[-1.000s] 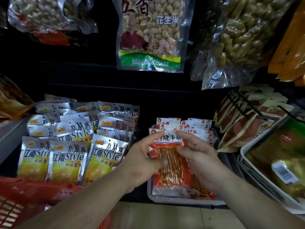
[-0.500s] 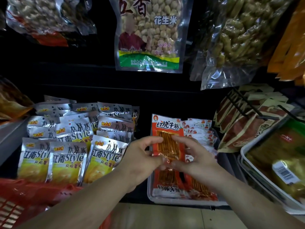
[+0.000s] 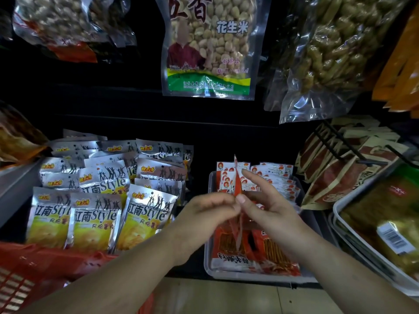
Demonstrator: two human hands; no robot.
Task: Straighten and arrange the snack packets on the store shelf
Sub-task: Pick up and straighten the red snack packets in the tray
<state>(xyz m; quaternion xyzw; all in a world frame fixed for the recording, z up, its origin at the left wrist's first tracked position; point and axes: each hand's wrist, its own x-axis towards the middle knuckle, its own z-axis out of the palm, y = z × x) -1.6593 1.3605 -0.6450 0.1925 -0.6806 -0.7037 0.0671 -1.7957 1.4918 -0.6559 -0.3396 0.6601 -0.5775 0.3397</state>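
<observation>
left hand (image 3: 204, 214) and right hand (image 3: 269, 207) pinch red packet (image 3: 237, 184) (edge-on) over tray (image 3: 249, 276)

Left hand (image 3: 205, 215), right hand (image 3: 268, 206) — close together, pinch grips.

The dark back of the store shelf (image 3: 136, 105) is filling the middle of the frame and lying almost wholly in shadow. Dim light is catching a grey ledge (image 3: 15, 186) at the left edge. Along the bottom, a beige tiled floor (image 3: 226, 298) is showing. A red plastic basket (image 3: 27, 275) is sitting in the lower left corner, and a black wire rack (image 3: 335, 143) is slanting down at the right.
</observation>
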